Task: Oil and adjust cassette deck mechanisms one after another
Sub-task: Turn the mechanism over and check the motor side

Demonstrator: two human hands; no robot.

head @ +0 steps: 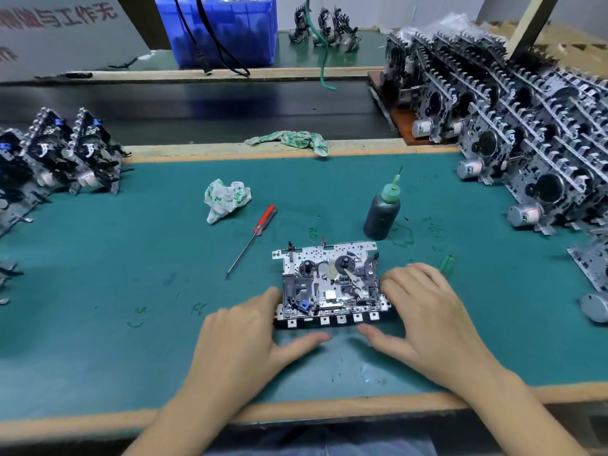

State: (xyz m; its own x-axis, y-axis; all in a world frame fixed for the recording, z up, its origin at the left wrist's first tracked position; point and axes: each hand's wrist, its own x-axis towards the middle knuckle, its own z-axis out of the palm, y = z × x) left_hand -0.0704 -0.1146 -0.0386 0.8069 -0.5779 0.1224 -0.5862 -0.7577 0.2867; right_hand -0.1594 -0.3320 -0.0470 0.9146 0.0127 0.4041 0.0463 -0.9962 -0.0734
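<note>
A cassette deck mechanism [329,281] lies flat on the green mat, its row of square keys facing me. My left hand [243,337] holds its left side, fingers against the edge and thumb stretched along the front. My right hand [424,311] grips the right side the same way, thumb pointing left under the keys. A dark oil bottle [381,212] with a green needle tip stands just behind the mechanism. A red-handled screwdriver [255,236] lies to the left of it. A green-handled tool [446,264] peeks out behind my right hand.
Stacked mechanisms [533,133] fill the right side of the bench. A few more mechanisms [69,153] stand at the left. A crumpled rag [227,199] lies on the mat, another rag [292,141] on the back rail. A blue bin [227,31] sits beyond the conveyor.
</note>
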